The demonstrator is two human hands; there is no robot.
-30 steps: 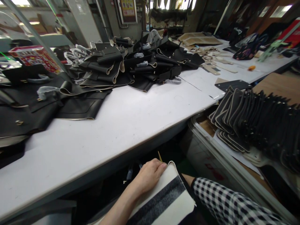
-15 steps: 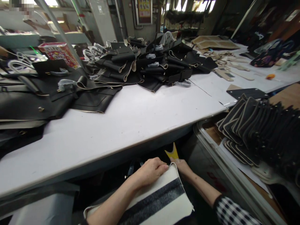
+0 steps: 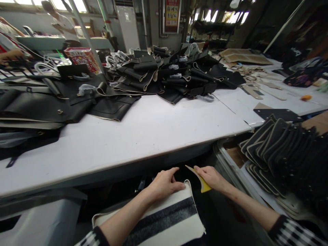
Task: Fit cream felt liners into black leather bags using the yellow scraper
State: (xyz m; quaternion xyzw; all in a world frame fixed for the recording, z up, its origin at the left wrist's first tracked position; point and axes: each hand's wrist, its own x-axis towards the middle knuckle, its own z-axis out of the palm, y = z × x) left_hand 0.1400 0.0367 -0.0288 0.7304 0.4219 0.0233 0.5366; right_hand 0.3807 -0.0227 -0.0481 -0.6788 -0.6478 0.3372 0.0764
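Observation:
My left hand [image 3: 166,183] is at the top edge of a cream leather bag piece [image 3: 176,225] with a dark stripe. Its thumb lies near the piece's raised corner, the index finger is lifted forward, and the other fingers curl over the edge, partly hidden. To the right of that corner, apart from the piece, my right hand [image 3: 211,177] is closed on a yellow scraper [image 3: 205,186] with a curved, notched edge. The scraper points left and down over the dark gap below the table. The lower part of the bag piece runs out of view.
A white table [image 3: 153,126] stretches ahead, with a heap of black bag pieces [image 3: 146,70] at its back and more [image 3: 46,102] on its left. At right, a bin [image 3: 232,153] holds stacked dark flaps [image 3: 276,147]. Grey plastic [image 3: 51,218] lies lower left. A person [image 3: 63,25] stands far left.
My right hand has come out from behind the bag piece's corner to the right, turning the scraper from upright to down. My left index finger has lifted. The view has shifted left.

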